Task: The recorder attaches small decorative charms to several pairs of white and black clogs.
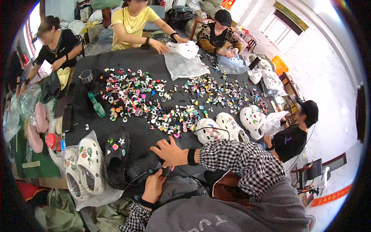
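Observation:
My right hand is stretched over the near edge of the black-covered table, its fingers spread. Just below it, my left hand has its thumb and fingers drawn together at a dark shape; what they grip blends into the black and cannot be made out. A thin cable runs close to those fingers. To the left lies a black clog with several colourful charms on its top. Beside it, a pair of white clogs decorated with charms rests on a clear plastic bag.
Loose charms lie scattered across the black table. More white clogs stand right of my right hand. A green bottle, dark cup and red-lidded jar are on the left. Several co-workers sit or stand around the table.

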### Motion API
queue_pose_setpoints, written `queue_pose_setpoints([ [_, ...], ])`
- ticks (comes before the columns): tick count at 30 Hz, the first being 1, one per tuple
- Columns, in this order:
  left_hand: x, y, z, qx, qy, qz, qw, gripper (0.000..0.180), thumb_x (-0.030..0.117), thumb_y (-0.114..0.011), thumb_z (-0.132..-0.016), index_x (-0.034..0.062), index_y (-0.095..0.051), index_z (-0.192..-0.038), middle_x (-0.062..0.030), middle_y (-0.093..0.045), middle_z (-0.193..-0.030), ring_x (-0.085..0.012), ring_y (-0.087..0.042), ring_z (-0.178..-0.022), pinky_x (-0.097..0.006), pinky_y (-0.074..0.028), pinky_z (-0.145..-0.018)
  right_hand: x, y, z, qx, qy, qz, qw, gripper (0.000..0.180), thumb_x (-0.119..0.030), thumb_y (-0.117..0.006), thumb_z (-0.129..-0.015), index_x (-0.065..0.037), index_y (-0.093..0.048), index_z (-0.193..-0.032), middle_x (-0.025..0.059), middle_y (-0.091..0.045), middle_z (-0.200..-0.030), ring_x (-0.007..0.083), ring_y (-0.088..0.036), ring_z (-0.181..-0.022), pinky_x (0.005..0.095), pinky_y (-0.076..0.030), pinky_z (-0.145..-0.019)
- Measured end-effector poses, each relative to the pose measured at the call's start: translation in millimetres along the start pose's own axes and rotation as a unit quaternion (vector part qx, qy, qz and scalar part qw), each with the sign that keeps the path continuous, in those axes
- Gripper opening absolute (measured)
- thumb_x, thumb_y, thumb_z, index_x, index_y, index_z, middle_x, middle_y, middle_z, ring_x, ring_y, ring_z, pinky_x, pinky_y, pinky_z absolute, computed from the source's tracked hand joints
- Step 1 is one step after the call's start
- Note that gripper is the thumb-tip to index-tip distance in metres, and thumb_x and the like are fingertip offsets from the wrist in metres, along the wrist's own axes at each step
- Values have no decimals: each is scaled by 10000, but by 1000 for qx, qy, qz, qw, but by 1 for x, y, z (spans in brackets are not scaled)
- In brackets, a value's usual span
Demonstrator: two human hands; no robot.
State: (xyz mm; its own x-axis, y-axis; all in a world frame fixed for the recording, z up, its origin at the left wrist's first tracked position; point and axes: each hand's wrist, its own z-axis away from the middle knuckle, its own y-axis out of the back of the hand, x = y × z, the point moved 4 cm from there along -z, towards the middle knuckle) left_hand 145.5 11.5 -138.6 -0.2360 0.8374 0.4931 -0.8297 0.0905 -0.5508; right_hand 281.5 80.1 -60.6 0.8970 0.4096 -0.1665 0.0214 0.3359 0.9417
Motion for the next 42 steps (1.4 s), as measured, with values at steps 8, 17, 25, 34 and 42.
queue_pose_setpoints([
  [8,10,-10,-1,15,17,112,993,209,166,-539,-948,28,-556,-1104,-58,-547,-1142,-189,-520,-1013,-355,-425,-943,0,-9,-3,103,-11,43,994,925,-316,-830,-527,-100,-413,-1324,149,-469,-1153,345,-433,-1150,693,-266,-974],
  [17,24,-15,-7,4,30,135,990,159,218,-558,-935,97,-591,-1033,-29,-618,-945,-161,-583,-898,-332,-484,-818,26,16,-15,-48,34,-88,994,995,-339,-835,-526,-139,-381,-1388,152,-440,-1288,345,-376,-1267,674,-260,-983],
  [25,65,-23,-11,-126,-136,387,903,290,241,-402,-1004,23,-560,-1112,-98,-633,-1091,-206,-614,-989,-330,-535,-853,10,53,2,304,-6,-132,943,599,-256,-687,-796,-94,-437,-1316,157,-399,-1360,346,-332,-1319,569,-270,-1056],
  [34,98,-5,12,-108,-174,203,958,475,184,-413,-965,-37,-371,-1383,-164,-390,-1433,-278,-359,-1328,-393,-285,-1130,-1,-23,1,303,-53,-324,895,683,-114,-672,-789,-42,-348,-1386,263,-386,-1325,444,-407,-1212,444,-378,-1023],
  [42,122,62,96,24,-309,87,947,362,187,-484,-955,-10,-498,-1259,-111,-568,-1175,-214,-542,-1076,-323,-437,-941,4,-42,10,207,-140,-484,839,502,-247,-633,-884,31,-433,-1252,224,-575,-1078,309,-623,-956,376,-510,-781],
])
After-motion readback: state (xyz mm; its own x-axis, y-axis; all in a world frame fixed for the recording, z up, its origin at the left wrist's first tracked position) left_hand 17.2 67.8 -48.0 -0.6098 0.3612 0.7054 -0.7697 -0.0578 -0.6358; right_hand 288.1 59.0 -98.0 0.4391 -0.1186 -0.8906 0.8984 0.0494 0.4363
